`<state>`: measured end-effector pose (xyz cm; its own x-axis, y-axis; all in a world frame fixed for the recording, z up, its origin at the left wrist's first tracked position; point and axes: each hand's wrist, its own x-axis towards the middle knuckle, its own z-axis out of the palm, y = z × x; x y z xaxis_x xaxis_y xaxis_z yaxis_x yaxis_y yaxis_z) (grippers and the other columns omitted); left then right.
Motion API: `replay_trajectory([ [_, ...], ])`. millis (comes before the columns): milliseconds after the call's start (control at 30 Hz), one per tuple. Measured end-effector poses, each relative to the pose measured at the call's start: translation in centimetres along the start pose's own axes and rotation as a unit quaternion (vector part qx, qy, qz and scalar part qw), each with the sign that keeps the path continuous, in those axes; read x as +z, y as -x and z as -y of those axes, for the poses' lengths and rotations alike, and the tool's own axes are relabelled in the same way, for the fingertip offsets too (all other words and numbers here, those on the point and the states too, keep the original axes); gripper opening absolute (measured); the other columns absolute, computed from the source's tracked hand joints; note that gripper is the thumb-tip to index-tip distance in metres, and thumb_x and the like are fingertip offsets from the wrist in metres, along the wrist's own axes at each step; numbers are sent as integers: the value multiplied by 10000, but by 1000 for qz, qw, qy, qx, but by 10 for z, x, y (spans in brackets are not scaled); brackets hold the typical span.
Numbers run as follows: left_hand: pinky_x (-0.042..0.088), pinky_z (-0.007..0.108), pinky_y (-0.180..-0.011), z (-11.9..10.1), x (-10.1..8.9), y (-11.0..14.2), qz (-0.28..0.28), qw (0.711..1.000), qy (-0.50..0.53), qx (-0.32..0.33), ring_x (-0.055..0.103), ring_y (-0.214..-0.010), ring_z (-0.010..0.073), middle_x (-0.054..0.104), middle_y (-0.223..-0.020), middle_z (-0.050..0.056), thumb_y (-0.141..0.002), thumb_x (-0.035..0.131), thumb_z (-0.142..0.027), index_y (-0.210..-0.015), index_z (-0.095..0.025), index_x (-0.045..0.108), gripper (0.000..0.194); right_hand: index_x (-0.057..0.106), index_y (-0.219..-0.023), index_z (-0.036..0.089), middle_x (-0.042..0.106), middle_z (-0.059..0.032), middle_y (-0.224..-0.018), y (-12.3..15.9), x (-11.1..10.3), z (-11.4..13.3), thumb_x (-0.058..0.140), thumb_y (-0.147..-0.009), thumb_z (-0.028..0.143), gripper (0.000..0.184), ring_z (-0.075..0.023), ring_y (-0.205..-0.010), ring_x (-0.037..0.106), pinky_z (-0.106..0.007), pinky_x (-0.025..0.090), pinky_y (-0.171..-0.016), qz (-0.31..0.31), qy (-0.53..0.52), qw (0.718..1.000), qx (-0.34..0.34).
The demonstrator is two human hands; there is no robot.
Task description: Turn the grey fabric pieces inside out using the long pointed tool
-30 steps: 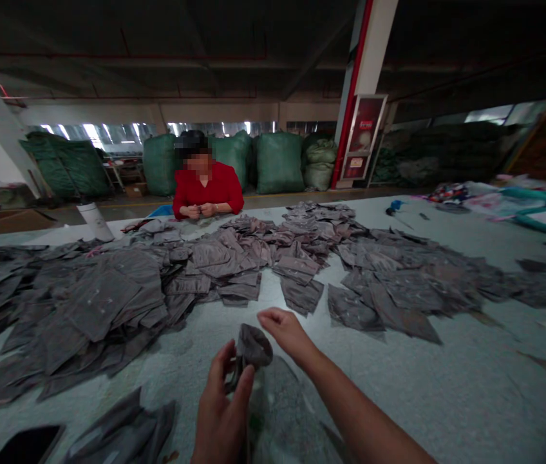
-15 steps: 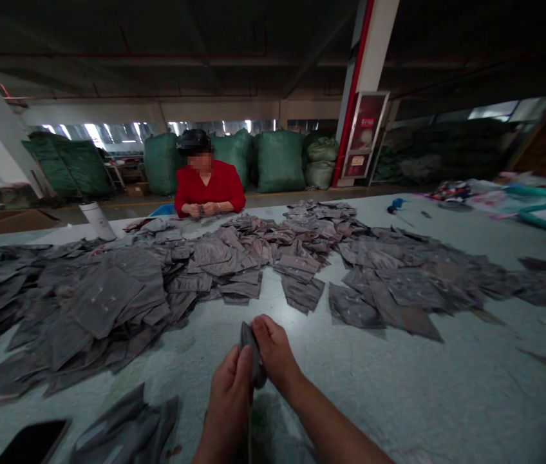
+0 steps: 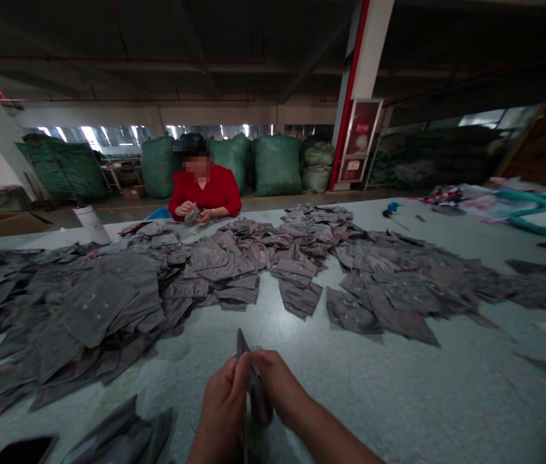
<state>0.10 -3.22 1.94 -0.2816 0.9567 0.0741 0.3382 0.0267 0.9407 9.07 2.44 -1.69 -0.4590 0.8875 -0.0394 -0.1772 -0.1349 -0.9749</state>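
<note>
Between my two hands, low in the middle of the view, a grey fabric piece is held edge-on above the table. My left hand grips its left side, with the thumb pressed along the top. My right hand pinches it from the right, its fingertips partly hidden behind the cloth. Beyond my hands lies a large heap of similar grey pieces, some bearing small pale marks. A few more grey pieces rest at the lower left, near a dark phone-like object.
Across the table a person in a red top handles a small grey piece. A white bottle stands at the far left edge. Blue-handled tool and teal-edged items lie to the right. Green sacks stand behind.
My hands have moved slightly lower with the grey piece, and my right hand has slid down along it. The person opposite has raised a small grey piece.
</note>
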Motion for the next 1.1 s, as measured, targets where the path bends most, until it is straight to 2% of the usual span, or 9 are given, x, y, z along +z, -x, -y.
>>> replay_trajectory([
  [67, 379, 219, -530, -3, -2, -1, -11, 1000, 21, 5, 483, -579, 131, 518, -604, -26, -752, 478, -438, -703, -175, 542, 275, 576, -621, 141, 514, 0, -569, -8, -10, 12, 536, -695, 536, 404, -129, -569, 472, -237, 378, -563, -51, 48, 995, -67],
  [133, 409, 229, -582, -8, -2, -7, -10, 998, 57, 8, 527, -660, 148, 563, -695, -15, -746, 494, -424, -850, -178, 549, 272, 608, -806, 147, 579, -26, -714, -16, -15, 26, 483, -767, 489, 366, -147, -691, 520, -244, 389, -643, -46, 77, 987, -130],
  [200, 411, 231, -576, -11, 0, -15, -14, 997, 69, 13, 528, -655, 150, 558, -675, -13, -766, 454, -429, -816, -173, 549, 277, 594, -865, 155, 586, -33, -768, -18, -13, 34, 393, -838, 437, 347, -146, -728, 529, -243, 389, -661, -13, 127, 973, -194],
  [267, 389, 227, -542, -13, 2, -23, -38, 998, 32, 31, 501, -593, 141, 525, -595, -17, -787, 403, -430, -664, -174, 526, 310, 564, -758, 158, 552, -16, -690, -15, -4, 32, 347, -867, 403, 345, -133, -660, 508, -232, 379, -612, -17, 168, 960, -222],
  [433, 335, 230, -503, -9, 4, -25, -56, 989, -110, 83, 481, -508, 134, 500, -505, -23, -790, 381, -368, -568, -199, 476, 295, 440, -660, 182, 458, 19, -589, 2, 18, 7, 293, -888, 368, 329, -113, -554, 437, -217, 339, -526, -124, 152, 961, -197],
  [700, 328, 205, -484, -14, 6, -25, -88, 991, -94, 38, 460, -506, 117, 469, -495, -47, -781, 398, -440, -569, -198, 471, 330, 400, -628, 192, 412, 42, -556, -13, 5, 21, 351, -863, 307, 266, -103, -529, 409, -216, 294, -511, -95, 209, 950, -212],
  [933, 289, 225, -481, -13, 3, -25, -44, 980, -178, 72, 438, -467, 116, 443, -461, -47, -783, 393, -390, -521, -200, 414, 323, 432, -685, 176, 443, 17, -635, 1, 23, -2, 331, -868, 381, 292, -113, -606, 419, -219, 371, -563, -125, 3, 978, -164],
  [1000, 308, 222, -484, -7, 1, -23, -43, 985, -152, 68, 449, -478, 119, 464, -475, -40, -786, 381, -402, -535, -199, 434, 327, 427, -677, 177, 440, 18, -630, 0, 26, -1, 331, -868, 376, 292, -113, -607, 420, -218, 368, -562, -118, 16, 979, -166],
  [1100, 353, 217, -515, 1, 2, -20, -52, 994, -72, 65, 471, -531, 129, 484, -516, -31, -784, 380, -415, -567, -193, 472, 324, 402, -624, 182, 413, 36, -578, -5, 18, 10, 348, -866, 347, 297, -101, -558, 404, -209, 331, -531, -102, 112, 971, -185],
])
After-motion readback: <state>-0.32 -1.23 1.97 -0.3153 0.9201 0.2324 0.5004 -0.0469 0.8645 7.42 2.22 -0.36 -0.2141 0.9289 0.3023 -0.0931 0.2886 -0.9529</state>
